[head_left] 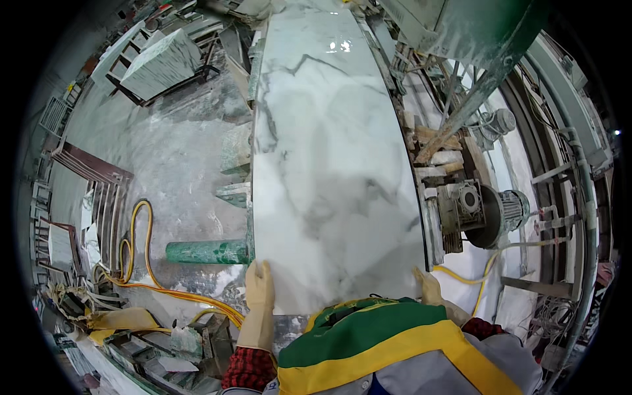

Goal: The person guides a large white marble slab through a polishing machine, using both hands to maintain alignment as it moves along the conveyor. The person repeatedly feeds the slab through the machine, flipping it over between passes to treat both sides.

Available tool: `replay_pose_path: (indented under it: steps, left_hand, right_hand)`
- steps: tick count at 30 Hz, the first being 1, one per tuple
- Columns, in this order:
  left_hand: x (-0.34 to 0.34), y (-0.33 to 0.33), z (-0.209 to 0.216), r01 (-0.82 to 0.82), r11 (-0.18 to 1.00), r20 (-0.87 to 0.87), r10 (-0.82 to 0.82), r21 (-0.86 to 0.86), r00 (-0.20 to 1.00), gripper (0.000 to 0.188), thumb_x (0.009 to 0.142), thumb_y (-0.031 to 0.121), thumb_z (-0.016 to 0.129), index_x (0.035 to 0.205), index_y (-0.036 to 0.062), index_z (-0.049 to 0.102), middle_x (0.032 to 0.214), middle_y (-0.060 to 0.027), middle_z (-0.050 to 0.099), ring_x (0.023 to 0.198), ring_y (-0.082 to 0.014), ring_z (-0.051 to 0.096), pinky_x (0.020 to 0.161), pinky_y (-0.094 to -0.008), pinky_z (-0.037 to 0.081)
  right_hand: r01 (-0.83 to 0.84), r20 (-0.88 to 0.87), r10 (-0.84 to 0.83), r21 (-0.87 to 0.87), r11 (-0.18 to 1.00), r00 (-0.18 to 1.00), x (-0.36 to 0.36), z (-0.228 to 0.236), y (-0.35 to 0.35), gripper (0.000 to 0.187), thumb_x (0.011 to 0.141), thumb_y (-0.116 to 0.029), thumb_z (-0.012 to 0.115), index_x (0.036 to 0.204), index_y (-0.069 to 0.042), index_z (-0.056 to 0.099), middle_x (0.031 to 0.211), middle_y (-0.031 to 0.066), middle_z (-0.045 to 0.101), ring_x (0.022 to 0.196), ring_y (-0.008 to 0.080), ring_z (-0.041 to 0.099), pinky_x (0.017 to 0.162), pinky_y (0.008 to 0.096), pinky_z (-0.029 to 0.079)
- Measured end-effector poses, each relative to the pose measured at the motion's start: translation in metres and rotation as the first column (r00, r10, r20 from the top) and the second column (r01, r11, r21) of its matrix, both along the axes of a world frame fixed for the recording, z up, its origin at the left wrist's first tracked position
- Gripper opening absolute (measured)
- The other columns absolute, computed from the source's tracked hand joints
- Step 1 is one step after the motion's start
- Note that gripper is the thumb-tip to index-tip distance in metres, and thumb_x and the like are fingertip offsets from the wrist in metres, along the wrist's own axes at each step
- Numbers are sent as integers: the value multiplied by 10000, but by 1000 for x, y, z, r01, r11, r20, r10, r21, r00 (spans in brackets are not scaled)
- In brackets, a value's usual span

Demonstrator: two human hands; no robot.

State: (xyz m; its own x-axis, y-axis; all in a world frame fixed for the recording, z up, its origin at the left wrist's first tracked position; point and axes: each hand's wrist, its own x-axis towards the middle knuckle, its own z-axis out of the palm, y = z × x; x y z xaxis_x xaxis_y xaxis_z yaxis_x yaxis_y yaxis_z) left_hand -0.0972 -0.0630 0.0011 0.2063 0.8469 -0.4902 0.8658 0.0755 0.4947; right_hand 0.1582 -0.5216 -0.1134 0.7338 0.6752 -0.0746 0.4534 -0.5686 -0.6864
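Note:
A long white marble slab (pixel 329 164) with grey veins lies flat before me, running from my waist to the far end. Its surface is glossy and reflects light. My left hand (pixel 260 289), in a cream rubber glove, grips the slab's near left corner. At the near right corner my right hand (pixel 429 288), gloved the same way, holds the opposite edge. The undersides of both hands are hidden, and so are some fingers. A green and yellow apron (pixel 362 336) covers my front, close to the slab's near edge.
To the right stand an electric motor (pixel 513 209) with a gearbox and a green machine housing (pixel 471 29). A green roller (pixel 207 251) juts out on the left. Yellow hoses (pixel 155 284) cross the floor near stone offcuts (pixel 178 364). Farther left, marble slabs (pixel 161 62) rest on racks.

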Motion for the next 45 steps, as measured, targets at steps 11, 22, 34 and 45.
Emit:
replay_pose_path:
  steps: [11,22,34,45]
  left_hand:
    - [29,3,-9,539,434,-46,-747,722,663,757,982,259,804,1611,-71,543,1627,-342,577,1502,-545,549,1297,-606,416]
    - [72,24,-9,657,333,-169,-798,676,578,651,1065,381,709,1616,65,568,1688,-263,557,1555,-481,514,1318,-606,358]
    - [47,14,-17,643,327,-173,-790,693,588,582,1088,348,669,1618,119,593,1687,-236,577,1550,-462,530,1315,-578,370]
    - [-96,-9,-55,446,400,-35,-712,800,701,519,1070,147,710,1584,105,648,1547,-245,679,1371,-511,639,1150,-571,526]
  right_hand:
    - [-45,141,21,170,984,990,47,107,89,662,938,-270,858,1465,78,660,1234,256,776,1144,451,752,1002,536,599]
    - [-283,647,210,8,959,733,88,79,244,784,980,-334,808,1631,33,572,1676,308,570,1541,523,532,1328,594,402]
    - [-244,149,220,177,953,964,67,-22,255,739,1060,-449,675,1676,-65,539,1720,264,531,1598,501,475,1373,602,333]
    - [-841,457,724,108,531,516,-132,66,324,575,1054,-309,654,1555,-28,638,1545,243,659,1454,405,625,1282,503,466]
